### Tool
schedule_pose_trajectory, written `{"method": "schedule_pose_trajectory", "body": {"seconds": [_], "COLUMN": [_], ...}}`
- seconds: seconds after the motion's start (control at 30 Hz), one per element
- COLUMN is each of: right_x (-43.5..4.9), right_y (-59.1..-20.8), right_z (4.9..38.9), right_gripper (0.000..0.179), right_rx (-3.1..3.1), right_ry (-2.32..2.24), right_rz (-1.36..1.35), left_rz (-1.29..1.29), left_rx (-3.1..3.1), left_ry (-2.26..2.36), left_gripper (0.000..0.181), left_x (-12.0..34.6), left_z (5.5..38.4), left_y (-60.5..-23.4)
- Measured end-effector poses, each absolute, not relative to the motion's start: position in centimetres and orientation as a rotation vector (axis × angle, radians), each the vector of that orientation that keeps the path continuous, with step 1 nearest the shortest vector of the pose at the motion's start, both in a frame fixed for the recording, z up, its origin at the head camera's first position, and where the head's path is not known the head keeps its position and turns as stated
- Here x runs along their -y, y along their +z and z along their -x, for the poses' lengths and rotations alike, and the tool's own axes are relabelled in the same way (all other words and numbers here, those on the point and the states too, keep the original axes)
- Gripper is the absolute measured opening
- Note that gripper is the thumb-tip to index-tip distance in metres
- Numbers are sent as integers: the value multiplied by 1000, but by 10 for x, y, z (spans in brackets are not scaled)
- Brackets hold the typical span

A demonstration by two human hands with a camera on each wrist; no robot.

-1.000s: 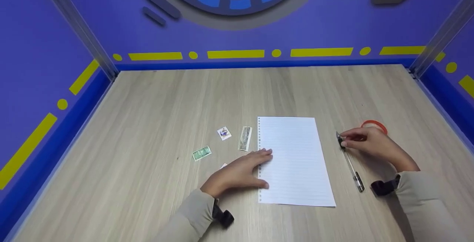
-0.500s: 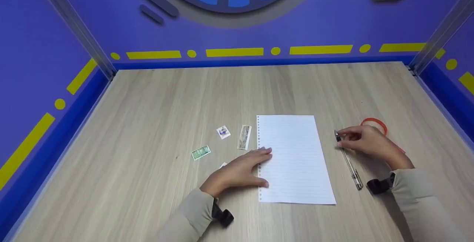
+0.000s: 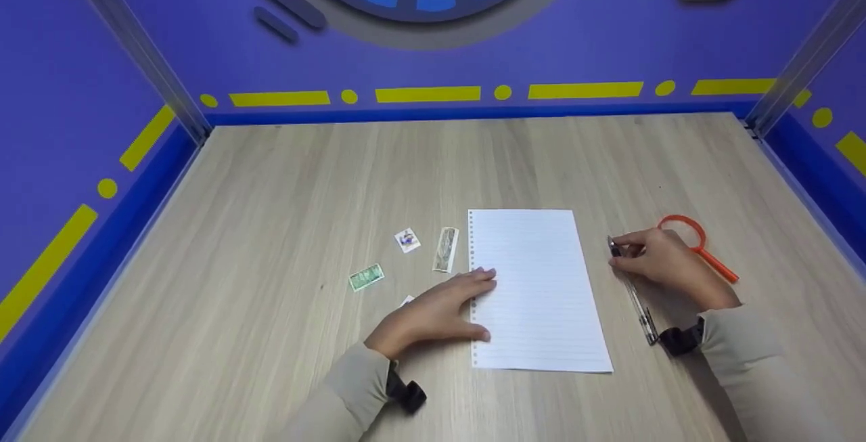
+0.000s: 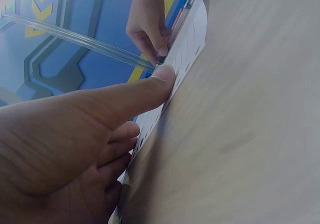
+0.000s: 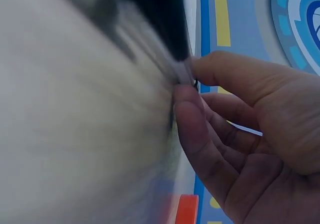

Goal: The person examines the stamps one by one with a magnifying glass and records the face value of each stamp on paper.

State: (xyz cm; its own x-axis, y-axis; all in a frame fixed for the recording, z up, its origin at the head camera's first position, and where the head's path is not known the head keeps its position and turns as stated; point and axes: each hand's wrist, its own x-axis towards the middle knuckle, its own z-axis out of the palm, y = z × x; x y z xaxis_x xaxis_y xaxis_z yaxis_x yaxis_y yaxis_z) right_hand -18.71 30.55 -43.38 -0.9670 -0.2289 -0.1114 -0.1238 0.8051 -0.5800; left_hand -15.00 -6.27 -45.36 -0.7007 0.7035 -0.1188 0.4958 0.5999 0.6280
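Observation:
A white sheet of lined paper point(image 3: 534, 286) with holes along its left edge lies on the table. My left hand point(image 3: 436, 310) rests on that edge, fingertips and thumb touching the sheet. To the right of the paper, my right hand point(image 3: 663, 262) pinches the far end of a clear-barrelled pen point(image 3: 636, 300) between thumb and fingers. The pen's near end, with black parts, points toward me. In the right wrist view the pen point(image 5: 167, 29) looms close and blurred, with the thumb and index finger at its far end. The left wrist view shows the thumb along the paper's point(image 4: 186, 47) edge.
An orange-red magnifying glass point(image 3: 718, 266) lies beside my right hand, partly behind it. Left of the paper are a grey stamp point(image 3: 445, 250), a small picture stamp point(image 3: 407, 240) and a green stamp point(image 3: 367, 277). Another small piece point(image 3: 406, 300) is mostly hidden by my left hand.
My right hand has shifted a little to the left with the pen, uncovering the magnifying glass's handle. The left hand and the paper stay put.

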Motion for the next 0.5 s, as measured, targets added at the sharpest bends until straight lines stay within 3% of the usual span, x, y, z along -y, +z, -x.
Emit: {"method": "schedule_pose_trajectory", "body": {"seconds": [0.5], "right_x": [-320], "right_y": [-440], "right_z": [187], "right_gripper": [44], "right_rx": [-2683], "right_ry": [-1317], "right_rz": [258], "left_rz": [-968], "left_rx": [-2476], "left_ry": [816], "left_gripper": [78], "left_x": [62], "left_z": [150], "left_y": [-455]}}
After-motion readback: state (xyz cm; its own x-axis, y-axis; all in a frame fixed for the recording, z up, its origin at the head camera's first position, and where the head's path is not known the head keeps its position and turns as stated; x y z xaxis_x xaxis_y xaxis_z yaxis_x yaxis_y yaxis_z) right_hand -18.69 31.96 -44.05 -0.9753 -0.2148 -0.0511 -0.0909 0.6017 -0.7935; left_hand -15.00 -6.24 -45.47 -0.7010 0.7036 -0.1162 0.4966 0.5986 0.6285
